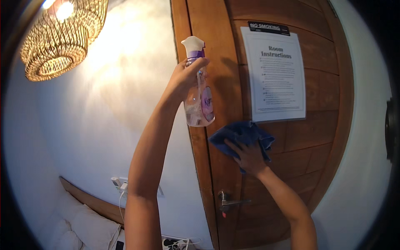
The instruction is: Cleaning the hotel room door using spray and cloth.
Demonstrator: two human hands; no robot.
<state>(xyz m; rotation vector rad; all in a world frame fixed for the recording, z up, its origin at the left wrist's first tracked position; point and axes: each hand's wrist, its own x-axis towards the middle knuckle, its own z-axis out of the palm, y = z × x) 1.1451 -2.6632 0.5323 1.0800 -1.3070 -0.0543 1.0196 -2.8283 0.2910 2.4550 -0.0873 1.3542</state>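
Left hand point(186, 78) encircles a spray bottle point(201, 109), partly hiding its neck; beneath the spread right hand point(251, 159), a part-covered blue cloth point(238, 133).

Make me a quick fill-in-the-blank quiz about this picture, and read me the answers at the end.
1. The hand gripping the spray bottle is the person's ____ one.
2. The right hand is spread over a cloth coloured ____.
3. Above or below: the door handle is ____ the cloth.
4. The printed sheet hangs on a door made of ____.

Missing words: left; blue; below; wood.
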